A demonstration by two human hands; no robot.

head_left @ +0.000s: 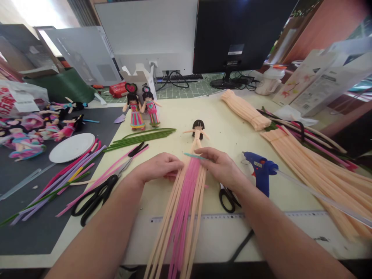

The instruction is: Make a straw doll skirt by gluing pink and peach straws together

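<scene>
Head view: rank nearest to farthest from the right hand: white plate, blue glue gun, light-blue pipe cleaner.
1. Light-blue pipe cleaner: at the fingertips of the right hand.
2. Blue glue gun: just to the right of that hand.
3. White plate: well to the left, beyond the left hand.

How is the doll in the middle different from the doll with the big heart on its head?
The middle doll lies down; the heart doll is upright. The middle doll's upper body is plain peach; the heart doll wears a colourful striped dress. The middle doll has no heart on its head; the heart doll has one. Both have black hair.
</scene>
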